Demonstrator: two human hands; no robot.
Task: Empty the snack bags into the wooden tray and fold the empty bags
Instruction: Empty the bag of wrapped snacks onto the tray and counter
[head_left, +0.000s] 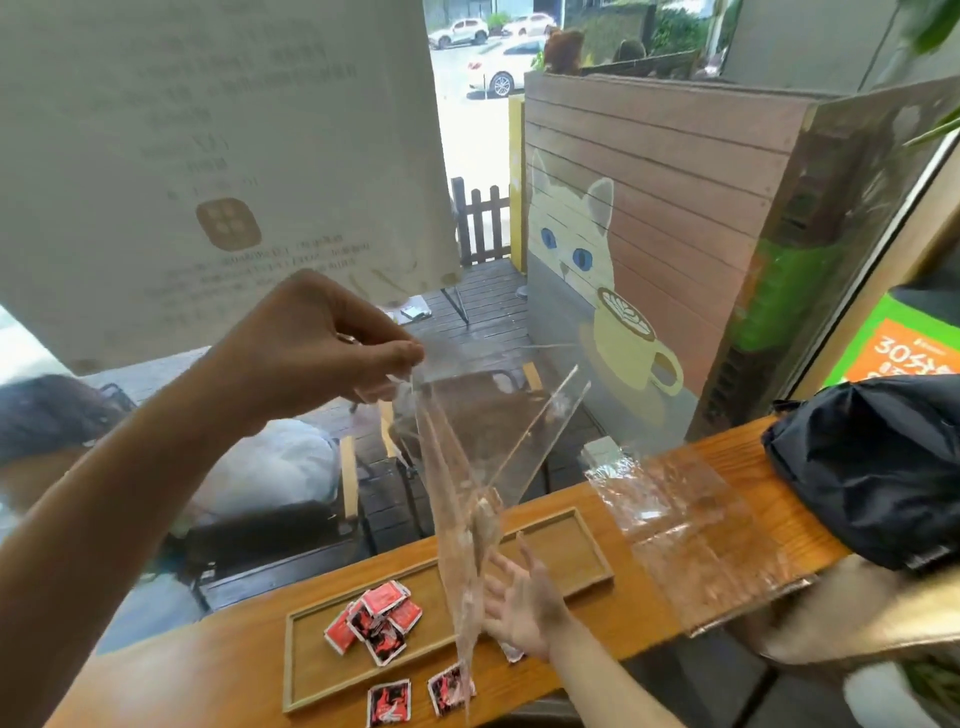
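Head view, and off on the left the left hand (332, 338) is raised high, fingers pinching the top corner of a clear snack bag (462, 499) that hangs down over the bench (156, 675). Below it sits the wooden tray (587, 551), a heap of red snack packets (376, 618) in its left end, and two more lie just outside the tray's near rim (strays, by the look of it). Moving right, the right hand (519, 597) is released, fingers spread, palm just beside the bag's lower part, touching nothing I can be sure of. This looks like the emptying step ending: the bag seems empty. Next move, I judge, calls for lowering it flat for folding. Further right, another clear bag (691, 530) lies flat on the bench, beside a black bag (872, 467).
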